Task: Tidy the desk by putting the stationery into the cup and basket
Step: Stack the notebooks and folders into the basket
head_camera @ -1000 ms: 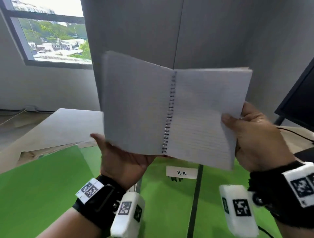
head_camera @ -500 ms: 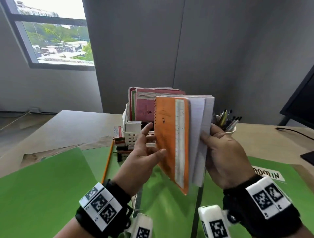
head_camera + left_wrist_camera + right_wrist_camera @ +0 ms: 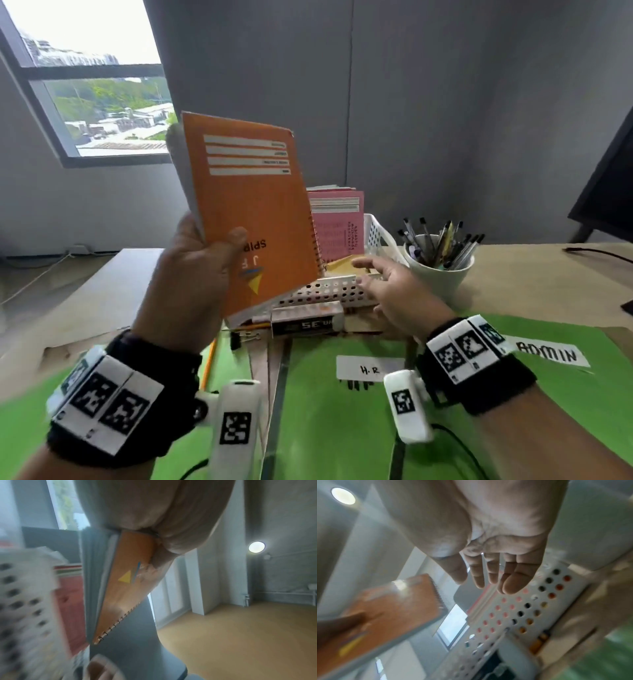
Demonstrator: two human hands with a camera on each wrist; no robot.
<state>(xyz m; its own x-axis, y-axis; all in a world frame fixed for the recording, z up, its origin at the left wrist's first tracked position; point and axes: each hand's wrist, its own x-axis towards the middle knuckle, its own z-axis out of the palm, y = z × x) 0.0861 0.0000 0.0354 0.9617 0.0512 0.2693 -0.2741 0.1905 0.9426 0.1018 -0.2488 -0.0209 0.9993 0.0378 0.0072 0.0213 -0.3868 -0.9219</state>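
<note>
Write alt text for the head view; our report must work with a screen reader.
A left hand holds a closed orange spiral notebook above a white basket of pink books, while the open right hand reaches toward the basket beside a pen-filled cup.

This is looking like an office. A pale brown desk (image 3: pixel 534 274) is carrying green paper sheets (image 3: pixel 329 411) with white labels reading "H.R" (image 3: pixel 368 369) and "ADMIN" (image 3: pixel 548 354). A white cup of pens (image 3: pixel 440 270) is standing beside a white perforated plastic basket (image 3: pixel 329 291) holding pink notebooks (image 3: pixel 337 222), against a grey partition wall (image 3: pixel 411 102).
</note>
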